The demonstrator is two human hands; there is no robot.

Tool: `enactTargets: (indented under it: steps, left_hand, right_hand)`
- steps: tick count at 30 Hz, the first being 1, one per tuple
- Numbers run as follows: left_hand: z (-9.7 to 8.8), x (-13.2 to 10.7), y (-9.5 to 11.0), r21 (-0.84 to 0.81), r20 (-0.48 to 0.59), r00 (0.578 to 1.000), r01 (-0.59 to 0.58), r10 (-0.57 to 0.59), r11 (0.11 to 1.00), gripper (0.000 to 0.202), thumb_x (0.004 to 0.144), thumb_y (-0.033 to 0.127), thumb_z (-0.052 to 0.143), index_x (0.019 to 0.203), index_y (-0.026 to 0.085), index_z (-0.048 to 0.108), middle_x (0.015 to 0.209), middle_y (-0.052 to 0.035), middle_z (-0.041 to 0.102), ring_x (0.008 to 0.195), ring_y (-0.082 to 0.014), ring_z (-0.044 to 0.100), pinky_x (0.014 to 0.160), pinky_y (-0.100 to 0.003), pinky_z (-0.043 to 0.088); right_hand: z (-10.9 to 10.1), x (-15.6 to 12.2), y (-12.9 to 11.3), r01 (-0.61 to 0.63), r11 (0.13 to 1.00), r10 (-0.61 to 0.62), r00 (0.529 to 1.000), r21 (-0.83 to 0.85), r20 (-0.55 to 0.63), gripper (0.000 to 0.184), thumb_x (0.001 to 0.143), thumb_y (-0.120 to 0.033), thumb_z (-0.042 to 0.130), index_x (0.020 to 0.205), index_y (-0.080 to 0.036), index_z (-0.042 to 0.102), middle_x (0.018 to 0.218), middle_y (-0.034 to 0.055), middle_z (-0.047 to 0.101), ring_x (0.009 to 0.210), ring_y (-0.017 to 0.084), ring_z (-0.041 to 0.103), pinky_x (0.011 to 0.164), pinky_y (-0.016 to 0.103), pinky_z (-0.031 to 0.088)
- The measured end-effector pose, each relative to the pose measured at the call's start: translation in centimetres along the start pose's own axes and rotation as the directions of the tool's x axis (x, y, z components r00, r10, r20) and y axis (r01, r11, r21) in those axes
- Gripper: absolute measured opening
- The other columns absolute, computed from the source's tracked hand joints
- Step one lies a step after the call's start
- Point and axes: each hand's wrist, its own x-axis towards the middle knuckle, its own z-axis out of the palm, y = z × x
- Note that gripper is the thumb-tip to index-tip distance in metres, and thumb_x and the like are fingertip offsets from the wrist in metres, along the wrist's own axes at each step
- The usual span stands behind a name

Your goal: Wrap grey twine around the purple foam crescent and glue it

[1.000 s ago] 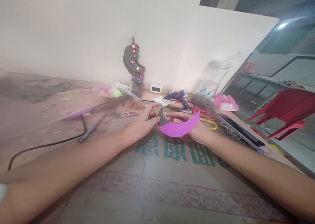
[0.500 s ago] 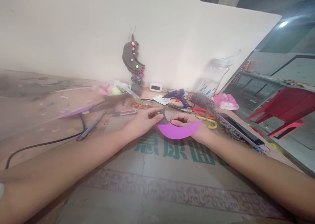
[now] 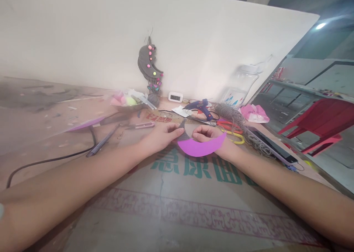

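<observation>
A purple crescent (image 3: 200, 147), flat like card or foam, is held above the cardboard. Grey yarn (image 3: 183, 135) is wound round its left end up to the tip. My left hand (image 3: 168, 137) is closed on that wrapped end, thumb on the near side. Inside the curve, my right hand (image 3: 207, 133) is pinched close to the wound edge; whatever lies between its fingertips is too small to make out. The crescent's right end passes in front of my right wrist.
Beyond my hands lie a blue glue gun (image 3: 201, 107), scissors with red handles (image 3: 228, 125) and a heap of grey yarn (image 3: 231, 113). A phone (image 3: 272, 147) is at right, a utility knife (image 3: 142, 125) at left. A decorated grey crescent (image 3: 148, 62) hangs on the wall.
My left fingers have shifted slightly and curled behind the wrapped end. The fingers of my right hand have moved a little; the crescent stays almost in place.
</observation>
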Motion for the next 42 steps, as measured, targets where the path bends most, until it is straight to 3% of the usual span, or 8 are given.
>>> enactTargets:
  steps: [7,13,19,26,30,32,36,42]
  left_hand:
    - [0.1,-0.1,0.2,-0.054,0.013,1.000,-0.005,0.006,0.999,0.034,0.081,0.048,0.056,0.073,0.015,0.057,0.063,0.0025,0.051,0.057,-0.0089,0.044,0.054,-0.022,0.034]
    - [0.2,-0.2,0.3,-0.099,-0.143,0.990,-0.002,-0.013,0.995,0.033,0.081,0.048,0.057,0.079,0.015,0.058,0.070,0.0014,0.054,0.062,-0.0101,0.047,0.057,-0.022,0.037]
    - [-0.1,0.1,-0.1,-0.101,-0.335,0.942,-0.014,-0.021,0.995,0.036,0.079,0.050,0.060,0.071,0.017,0.048,0.066,0.0041,0.049,0.060,-0.0090,0.046,0.057,-0.021,0.035]
    - [0.1,-0.2,-0.1,-0.042,-0.243,0.970,-0.003,-0.007,0.999,0.038,0.081,0.054,0.055,0.073,0.017,0.051,0.066,0.0037,0.051,0.058,-0.0093,0.045,0.054,-0.021,0.034]
    - [0.2,-0.2,-0.2,-0.015,-0.177,0.983,-0.040,0.037,0.999,0.036,0.083,0.052,0.054,0.082,0.016,0.056,0.074,0.0012,0.055,0.067,-0.0116,0.050,0.061,-0.023,0.038]
    - [0.4,-0.1,-0.3,-0.031,-0.217,0.974,-0.071,0.062,0.997,0.038,0.080,0.048,0.060,0.101,0.016,0.056,0.085,-0.0012,0.058,0.076,-0.0132,0.053,0.067,-0.024,0.042]
    - [0.6,-0.2,-0.2,-0.021,-0.265,0.957,-0.126,0.116,0.992,0.068,0.075,0.037,0.068,0.134,0.024,0.037,0.100,-0.0038,0.056,0.085,-0.0147,0.055,0.074,-0.027,0.045]
    - [0.6,-0.7,0.4,0.215,-0.169,0.972,-0.126,0.164,0.968,0.047,0.081,0.036,0.060,0.126,0.023,0.054,0.088,-0.0026,0.056,0.079,-0.0165,0.053,0.073,-0.029,0.044]
  right_hand:
    - [0.2,0.0,-0.1,0.021,1.000,-0.022,0.998,-0.008,-0.052,0.027,0.069,-0.042,0.068,0.072,-0.017,0.057,0.066,-0.0011,0.058,0.055,0.010,0.050,0.051,0.024,0.038]
    - [-1.1,-0.2,0.3,0.160,0.982,-0.170,0.980,-0.104,-0.107,0.029,0.079,-0.028,0.058,0.107,-0.022,0.054,0.072,-0.0014,0.059,0.057,0.013,0.053,0.053,0.026,0.040]
    - [-1.3,-0.7,-0.1,0.291,0.949,-0.304,0.947,-0.123,-0.107,0.013,0.085,-0.025,0.043,0.083,-0.020,0.055,0.065,-0.0012,0.053,0.062,0.014,0.052,0.061,0.028,0.044]
    - [-0.4,-0.9,-0.4,0.083,0.986,-0.087,0.996,-0.146,-0.026,0.039,0.079,-0.051,0.059,0.059,-0.018,0.054,0.055,0.0012,0.056,0.048,0.012,0.048,0.049,0.026,0.040]
    - [-0.8,-0.5,-0.1,0.115,0.993,-0.115,0.993,-0.041,-0.011,0.044,0.081,-0.054,0.057,0.059,-0.017,0.056,0.055,0.0013,0.057,0.046,0.010,0.048,0.048,0.025,0.039]
    - [-1.0,-0.4,0.1,0.130,0.991,-0.130,0.991,-0.003,-0.019,0.043,0.081,-0.054,0.057,0.060,-0.016,0.057,0.057,0.0018,0.058,0.047,0.011,0.049,0.049,0.025,0.040]
    - [-0.9,-0.4,0.2,0.147,0.989,-0.146,0.989,0.033,-0.019,0.040,0.081,-0.052,0.059,0.062,-0.017,0.058,0.058,0.0019,0.059,0.048,0.011,0.050,0.050,0.026,0.041]
    - [-0.8,-0.4,0.4,0.136,0.991,-0.135,0.990,0.017,-0.039,0.038,0.082,-0.050,0.059,0.065,-0.016,0.057,0.059,0.0018,0.059,0.049,0.011,0.051,0.048,0.025,0.042]
